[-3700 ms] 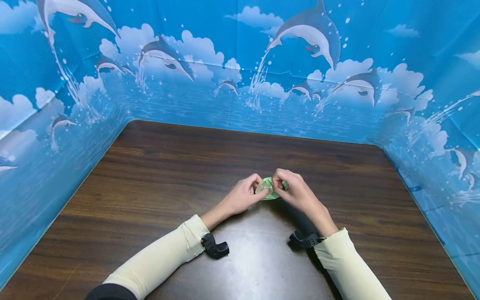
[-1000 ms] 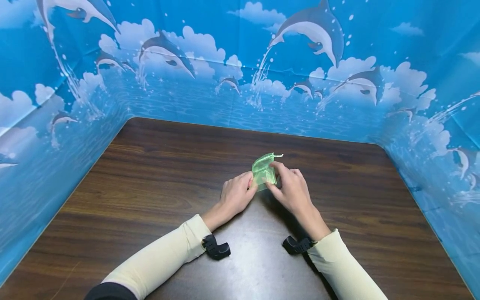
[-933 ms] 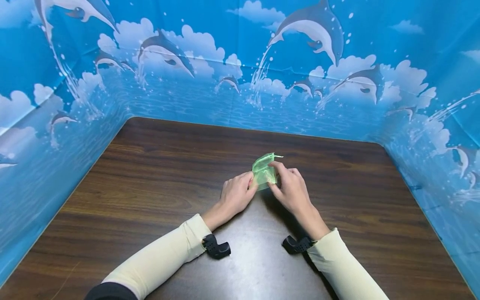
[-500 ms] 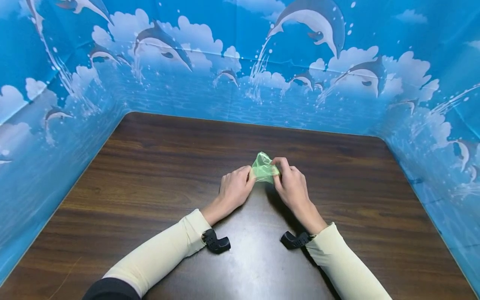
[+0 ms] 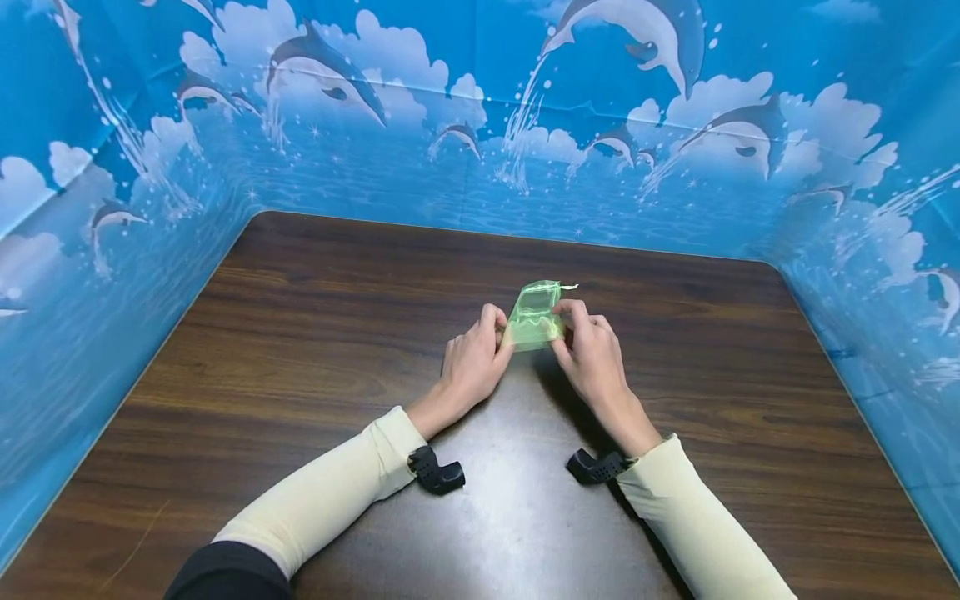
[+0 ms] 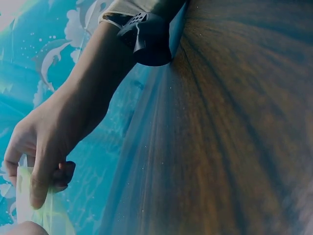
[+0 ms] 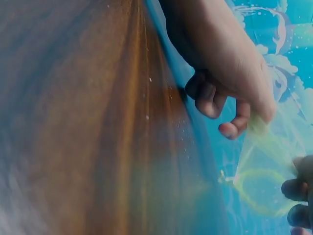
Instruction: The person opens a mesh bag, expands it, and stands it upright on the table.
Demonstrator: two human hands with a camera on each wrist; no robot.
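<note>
A sheer light-green drawstring pouch (image 5: 536, 317) is stretched between my two hands above the table, in the middle of the head view. A short pale cord (image 5: 570, 287) sticks out from its upper right corner. My left hand (image 5: 474, 357) pinches the pouch's left edge between thumb and fingers. At the right edge, my right hand (image 5: 592, 350) grips the fabric with thumb and forefinger. In the right wrist view the pouch (image 7: 274, 166) hangs from the right fingers, and a yellowish ring shows through it. The left wrist view has the left thumb pressing on the cloth (image 6: 55, 218).
A dark wood-grain table (image 5: 300, 350) lies under both arms. Blue dolphin-print cloth (image 5: 465, 183) stands along its back and sides. Black wrist cameras (image 5: 437, 472) sit at the cuffs of pale sleeves (image 5: 322, 504).
Bunched between the hands at first, the pouch became spread open. Half a second ago it was crumpled with its cord hidden; now it is flatter, cord showing. The head view has tilted down.
</note>
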